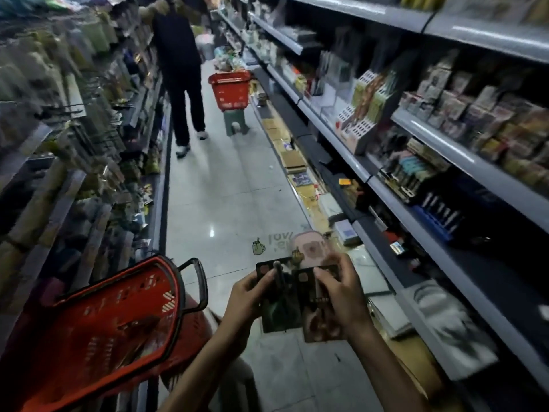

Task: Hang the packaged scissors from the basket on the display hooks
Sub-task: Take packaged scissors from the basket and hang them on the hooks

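Pinches 1 dark scissors pack with the curled fingers of the left hand, thumb on its face. Grips a 2nd scissors pack in the right hand, fingers bent round its top edge. Holds both packs side by side, edges touching, at 6 o'clock above the aisle floor. Has the red basket at 8 o'clock, tilted, just beside the left forearm. Faces blurred display hooks at 10 o'clock. Shows shelves from 1 to 4 o'clock, a 2nd red basket on a green stool and a person in dark clothes near 12 o'clock.
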A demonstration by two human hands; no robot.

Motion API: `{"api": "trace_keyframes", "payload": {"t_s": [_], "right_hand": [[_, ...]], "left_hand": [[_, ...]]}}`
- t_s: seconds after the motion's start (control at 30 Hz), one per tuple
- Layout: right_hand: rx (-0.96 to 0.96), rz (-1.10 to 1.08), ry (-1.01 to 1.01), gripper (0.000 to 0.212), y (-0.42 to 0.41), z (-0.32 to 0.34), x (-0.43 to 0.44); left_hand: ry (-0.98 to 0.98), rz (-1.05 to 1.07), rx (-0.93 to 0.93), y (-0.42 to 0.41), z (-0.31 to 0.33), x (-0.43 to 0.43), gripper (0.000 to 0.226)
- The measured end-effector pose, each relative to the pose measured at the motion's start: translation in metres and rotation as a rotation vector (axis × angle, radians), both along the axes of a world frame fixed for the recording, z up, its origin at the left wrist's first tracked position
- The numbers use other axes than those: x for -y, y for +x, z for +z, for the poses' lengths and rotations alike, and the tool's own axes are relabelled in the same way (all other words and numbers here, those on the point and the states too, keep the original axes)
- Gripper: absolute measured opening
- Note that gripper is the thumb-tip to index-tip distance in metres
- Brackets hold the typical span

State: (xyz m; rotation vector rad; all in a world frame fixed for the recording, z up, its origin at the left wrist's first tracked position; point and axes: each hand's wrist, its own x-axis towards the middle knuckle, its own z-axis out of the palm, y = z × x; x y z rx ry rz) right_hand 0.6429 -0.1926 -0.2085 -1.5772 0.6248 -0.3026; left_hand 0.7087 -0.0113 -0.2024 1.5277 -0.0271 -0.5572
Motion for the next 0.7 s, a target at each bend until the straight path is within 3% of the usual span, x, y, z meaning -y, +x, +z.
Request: {"api": "trace_keyframes", "payload": {"t_s": [0.4,0.7], "right_hand": [[0.084,-0.699,-0.136,0.013,-0.109,0.029,-0.006],[0.156,-1.180,-0.099,0.015,-0.251,0.042,-0.015]], "left_hand": [[-0.046,-0.526,0.033,-0.009,0.012,0.059,0.024],[-0.154,-0.894,0.218,-0.100,0.022,0.117,0.008]]}}
